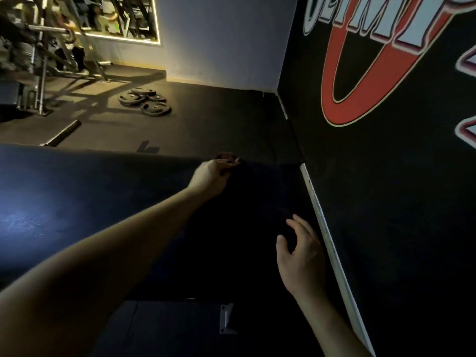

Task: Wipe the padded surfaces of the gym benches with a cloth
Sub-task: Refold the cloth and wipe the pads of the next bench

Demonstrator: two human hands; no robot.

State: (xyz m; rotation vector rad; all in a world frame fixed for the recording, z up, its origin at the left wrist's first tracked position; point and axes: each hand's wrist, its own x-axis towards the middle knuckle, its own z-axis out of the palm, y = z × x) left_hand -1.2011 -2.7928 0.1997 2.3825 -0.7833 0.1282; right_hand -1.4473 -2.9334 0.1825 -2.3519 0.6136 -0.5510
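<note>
Fingers of your left hand (pixel 210 176) pinch a small dark cloth (pixel 226 156) at the dark blue padded bench's (pixel 77 191) far edge, mid-frame; your right hand (pixel 300 251) hovers with fingers spread, lower right.

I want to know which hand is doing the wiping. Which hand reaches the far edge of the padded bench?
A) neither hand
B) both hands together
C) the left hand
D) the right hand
C: the left hand is stretched out to the far edge of the padded bench, its fingers curled on what looks like a dark cloth. The right hand is open, nearer the person, beside the wall.
</note>
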